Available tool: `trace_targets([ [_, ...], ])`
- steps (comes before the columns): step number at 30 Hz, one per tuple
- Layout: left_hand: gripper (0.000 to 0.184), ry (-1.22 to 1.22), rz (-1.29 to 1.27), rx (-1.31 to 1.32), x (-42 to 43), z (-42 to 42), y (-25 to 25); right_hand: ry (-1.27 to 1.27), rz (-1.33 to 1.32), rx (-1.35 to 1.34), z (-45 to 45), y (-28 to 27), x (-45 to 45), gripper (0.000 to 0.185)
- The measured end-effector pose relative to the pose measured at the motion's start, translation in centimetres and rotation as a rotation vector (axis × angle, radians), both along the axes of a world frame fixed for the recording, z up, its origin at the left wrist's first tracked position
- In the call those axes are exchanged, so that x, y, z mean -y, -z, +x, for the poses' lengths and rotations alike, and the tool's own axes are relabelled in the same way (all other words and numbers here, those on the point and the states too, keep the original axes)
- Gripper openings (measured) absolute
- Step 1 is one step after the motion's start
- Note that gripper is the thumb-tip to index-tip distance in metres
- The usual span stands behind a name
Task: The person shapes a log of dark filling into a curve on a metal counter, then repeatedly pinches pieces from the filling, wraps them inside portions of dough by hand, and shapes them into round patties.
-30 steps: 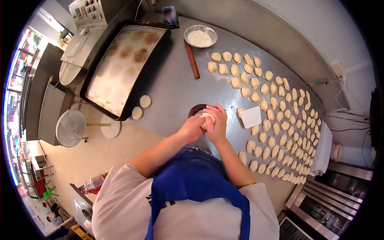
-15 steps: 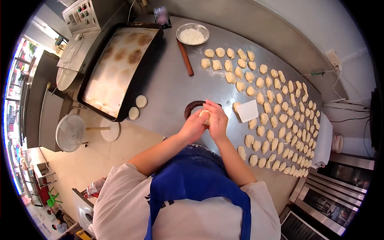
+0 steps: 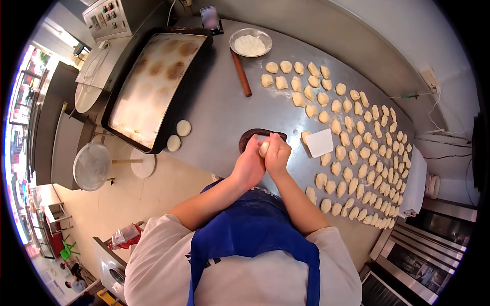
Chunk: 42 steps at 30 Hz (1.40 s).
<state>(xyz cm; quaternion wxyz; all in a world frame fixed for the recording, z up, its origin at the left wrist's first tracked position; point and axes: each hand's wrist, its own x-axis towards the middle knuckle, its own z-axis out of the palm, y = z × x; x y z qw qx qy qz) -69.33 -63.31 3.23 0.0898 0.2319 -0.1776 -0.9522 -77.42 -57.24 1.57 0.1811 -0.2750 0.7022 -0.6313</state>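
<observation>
A small pale dough ball (image 3: 264,149) sits between my two hands, in front of my apron. My left hand (image 3: 248,166) is cupped against one side of it, and my right hand (image 3: 277,155) closes over the other side with bent fingers. Part of the dough is covered by the fingers. Just beyond my fingertips lies a dark brown mass (image 3: 248,138) on the steel table, partly hidden by the hands. To the right, a white dough scraper (image 3: 320,143) rests by many dough pieces (image 3: 336,169) spread in rows.
A large black-rimmed griddle pan (image 3: 159,86) stands at the left, with two flattened dough rounds (image 3: 184,128) beside it. A bowl of flour (image 3: 250,45), a wooden rolling pin (image 3: 241,73) and a phone (image 3: 211,20) lie toward the back of the table (image 3: 214,97).
My fingers have shifted around the dough ball, and my right hand is now more curled. The view has shifted slightly. Things on the table keep their places.
</observation>
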Motion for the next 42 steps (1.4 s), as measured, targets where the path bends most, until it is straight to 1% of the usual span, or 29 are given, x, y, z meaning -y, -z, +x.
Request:
trace_targets([
  [1,0.045,-0.049,-0.02,0.024,-0.4,-0.1,1.0,0.054,-0.057,0.144,0.4,-0.2,0.7,0.033],
  [2,0.039,-0.062,-0.062,0.118,-0.7,-0.1,-0.9,0.054,-0.037,-0.324,0.4,-0.4,1.4,0.034],
  [5,0.036,0.047,-0.222,0.127,0.1,0.3,0.3,-0.123,-0.048,-0.229,0.4,-2.3,0.2,0.036],
  [6,0.038,0.053,-0.242,0.168,0.0,0.2,0.8,-0.142,-0.093,-0.11,0.3,-0.8,-0.2,0.036],
  [7,0.039,0.016,-0.144,0.16,0.1,0.4,1.2,-0.13,-0.059,-0.217,0.5,-0.2,-0.2,0.037],
  [9,0.042,-0.049,0.045,0.139,0.9,0.0,-0.1,-0.096,0.004,-0.435,0.8,0.5,0.4,0.038],
  [10,0.047,-0.176,0.037,0.179,0.2,0.0,-1.1,-0.081,0.01,-0.564,1.1,0.8,0.7,0.038],
  [13,0.052,-0.13,-0.038,0.181,-0.1,0.1,0.0,-0.003,0.118,-0.767,1.1,-1.8,0.1,0.04],
  [16,0.057,-0.068,-0.061,0.254,0.7,0.3,3.5,-0.362,0.083,-0.291,-1.5,3.4,-0.8,0.032],
  [17,0.058,-0.062,-0.07,0.278,0.3,0.2,2.7,-0.267,0.132,0.29,-1.3,-0.5,-0.4,0.035],
  [19,0.061,-0.039,-0.085,0.324,-1.1,-0.2,0.4,-0.213,0.418,-0.255,-0.7,1.5,-0.1,0.05],
  [20,0.061,0.009,-0.025,0.26,-0.8,0.6,2.2,-0.2,0.429,-0.28,-0.4,2.4,-0.2,0.051],
  [22,0.063,0.168,-0.129,0.27,-0.1,1.8,4.3,-0.162,0.453,-0.326,0.1,4.1,-0.8,0.053],
  [23,0.065,0.25,-0.173,0.277,-0.1,2.6,5.1,-0.244,0.42,-0.114,0.0,4.8,-1.6,0.052],
  [24,0.067,0.264,-0.229,0.243,0.3,2.9,5.8,-0.322,0.379,0.091,-0.6,5.5,-2.0,0.052],
  [25,0.066,0.318,-0.26,0.269,0.6,3.8,7.6,-0.4,0.333,0.296,-1.1,6.3,-2.6,0.051],
  [26,0.065,0.37,-0.3,0.292,1.2,4.5,9.9,-0.263,0.226,0.65,-1.5,8.2,-3.3,0.037],
  [27,0.064,0.418,-0.346,0.316,1.7,4.6,11.1,-0.176,0.351,0.312,-2.4,9.2,-4.3,0.034],
  [28,0.042,0.402,-0.342,0.419,1.8,4.5,10.8,-0.089,0.466,-0.022,-3.3,10.1,-6.0,0.033],
  [29,0.046,0.48,-0.491,0.448,1.6,4.5,10.2,-0.002,0.573,-0.354,-3.4,10.5,-7.3,0.033],
  [31,0.054,0.635,-0.797,0.495,1.3,4.1,9.0,-0.148,0.592,-0.556,-2.5,10.6,-8.8,0.033],
  [32,0.06,0.71,-1.034,0.465,1.0,3.8,8.6,-0.219,0.599,-0.658,-2.1,10.6,-9.3,0.034],
  [34,0.075,0.848,-1.513,0.377,0.4,3.0,8.1,-0.184,0.6,-0.652,-1.3,11.3,-9.1,0.038],
  [35,0.08,0.908,-1.55,0.356,0.1,2.6,8.8,-0.168,0.601,-0.651,-1.0,11.9,-8.9,0.04],
  [37,0.092,1.029,-1.628,0.308,-0.3,1.9,10.6,-0.132,0.55,-0.693,-0.9,12.8,-8.6,0.035],
  [40,0.092,1.24,-1.661,0.371,-0.5,1.3,9.8,-0.155,0.55,-0.752,-1.6,12.9,-8.3,0.027],
  [42,0.093,1.274,-1.728,0.379,-0.6,1.2,10.0,-0.207,0.568,-0.769,-2.1,11.9,-7.8,0.02],
])
